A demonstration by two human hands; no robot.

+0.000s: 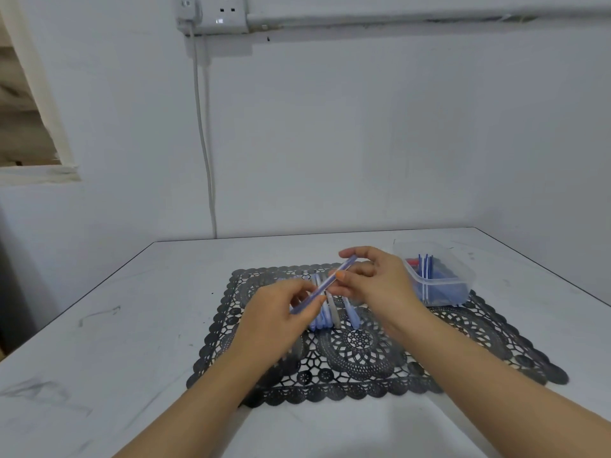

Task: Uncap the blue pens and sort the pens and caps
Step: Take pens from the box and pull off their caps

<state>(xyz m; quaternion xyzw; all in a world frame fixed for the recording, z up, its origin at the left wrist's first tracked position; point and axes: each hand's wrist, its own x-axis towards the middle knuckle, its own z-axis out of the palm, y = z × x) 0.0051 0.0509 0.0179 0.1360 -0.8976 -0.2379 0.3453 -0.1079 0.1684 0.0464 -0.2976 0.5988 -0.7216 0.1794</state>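
Pens overall: held pen [322, 285] above mat [363, 358], row of pens [325, 317] lying on it, more in tub [443, 289].
Table [132, 325]: smooth top; a dropped cap could roll away, poss. off the edge.
Mat: lacy holes; a small cap may snag or hide there.
Tub: just beside R hand [380, 279]; a sharp pull could knock it & mix contents.
L hand [281, 312]: fingers curled, pinching pen's lower end.
R hand: thumb & fingers pinching upper part.
Row of pens: right under both hands; a slip scatters them.
Held pen: tilted, btwn both hands; cap on or off, can't tell.
Cap risk: tight fit prob. lets go w/ a jerk, so cap flies.
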